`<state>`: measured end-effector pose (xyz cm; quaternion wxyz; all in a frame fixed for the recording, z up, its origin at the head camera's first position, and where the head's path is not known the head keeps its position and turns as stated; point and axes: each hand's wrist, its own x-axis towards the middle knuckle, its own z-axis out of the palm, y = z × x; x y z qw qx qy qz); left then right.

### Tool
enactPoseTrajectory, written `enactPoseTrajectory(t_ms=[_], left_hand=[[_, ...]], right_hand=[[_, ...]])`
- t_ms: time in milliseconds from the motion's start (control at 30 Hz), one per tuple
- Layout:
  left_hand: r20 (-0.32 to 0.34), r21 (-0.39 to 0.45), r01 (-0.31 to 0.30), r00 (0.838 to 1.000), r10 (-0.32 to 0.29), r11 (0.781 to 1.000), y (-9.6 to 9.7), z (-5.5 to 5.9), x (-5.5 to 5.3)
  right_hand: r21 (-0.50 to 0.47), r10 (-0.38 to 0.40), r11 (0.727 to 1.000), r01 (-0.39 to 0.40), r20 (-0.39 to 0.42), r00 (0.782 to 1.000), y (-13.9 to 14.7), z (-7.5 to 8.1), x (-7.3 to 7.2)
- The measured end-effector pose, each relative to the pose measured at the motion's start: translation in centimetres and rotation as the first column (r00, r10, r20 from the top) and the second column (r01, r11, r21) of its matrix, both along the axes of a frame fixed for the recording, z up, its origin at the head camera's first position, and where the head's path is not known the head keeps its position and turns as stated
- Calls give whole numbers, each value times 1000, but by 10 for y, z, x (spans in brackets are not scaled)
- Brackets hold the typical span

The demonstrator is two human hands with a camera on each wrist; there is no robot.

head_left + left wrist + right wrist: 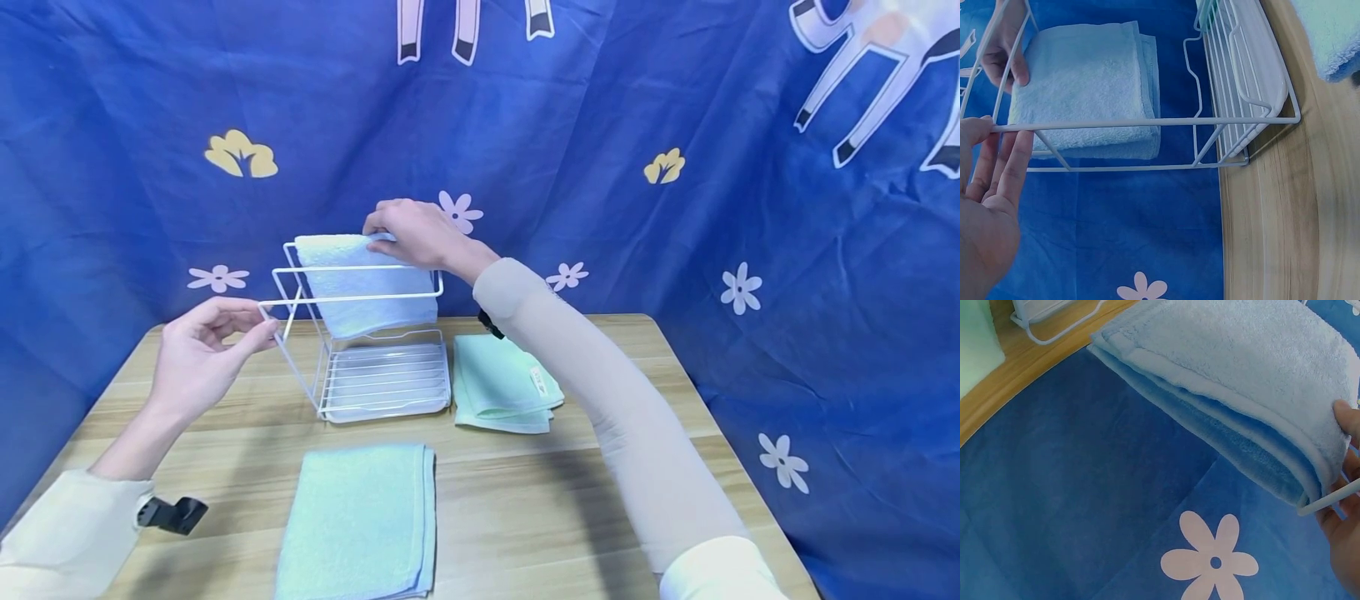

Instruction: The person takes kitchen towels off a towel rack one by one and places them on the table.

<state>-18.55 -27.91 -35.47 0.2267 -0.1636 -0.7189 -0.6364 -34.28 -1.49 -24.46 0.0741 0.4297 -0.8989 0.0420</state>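
A white wire rack [360, 297] stands near the back of the table, with a folded light blue towel [367, 283] at its rearmost upper bar. My right hand [420, 233] pinches this towel at its top right, thumb on the near face. In the right wrist view, the towel's [1241, 369] folded layers spread slightly apart, and the end of a rack bar shows beside the fingers. At the rack's front upper left corner, my left hand [198, 354] holds the wire between thumb and fingertips. The left wrist view shows the towel [1091, 75] beyond the side wires.
A white tray [386, 375] sits in the rack's base. Right of it lies a folded mint green towel [495, 375] with a white label. Another folded light blue towel [356, 517] lies at the table's front. A blue printed curtain [540, 150] closes off the back and sides.
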Motion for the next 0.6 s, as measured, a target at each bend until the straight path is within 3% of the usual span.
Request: enactPoseTrajectory(t_ms=[300,600], left_hand=[[-5,-50,-37,999,37,998,0,0,1],[-5,-47,-30,1000,30,998,-1,-1,0]], right_hand=[[-37,26,999,-26,2,1000,5,4,0],[-109,21,994,-19,11,1000,13,14,0]])
